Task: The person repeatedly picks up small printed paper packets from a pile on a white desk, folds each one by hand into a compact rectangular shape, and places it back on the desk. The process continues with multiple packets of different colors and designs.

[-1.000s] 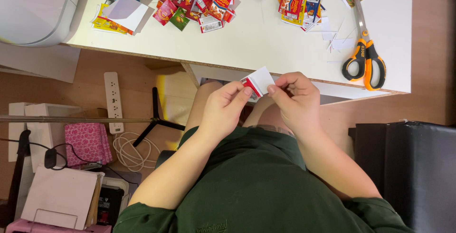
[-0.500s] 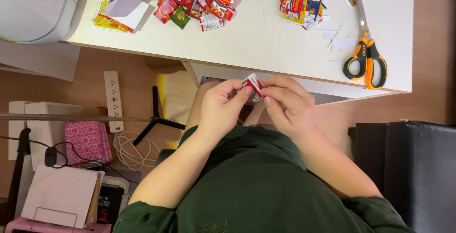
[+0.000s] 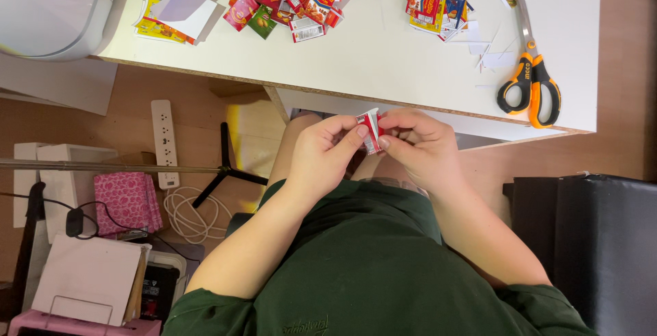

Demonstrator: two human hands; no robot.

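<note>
While both hands pinch one small red-and-white packet (image 3: 370, 131) just below the surface (image 3: 383, 62) edge, left hand (image 3: 323, 154) and right hand (image 3: 419, 146) each hold it in a narrow fingertip grip. Beyond the packet lie one pair of scissors (image 3: 530, 83) and two heaps of wrappers (image 3: 294, 1).

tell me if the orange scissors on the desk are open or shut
Shut. The scissors lie flat on the white desk, blades together as one straight strip and the two handle loops side by side.
</note>
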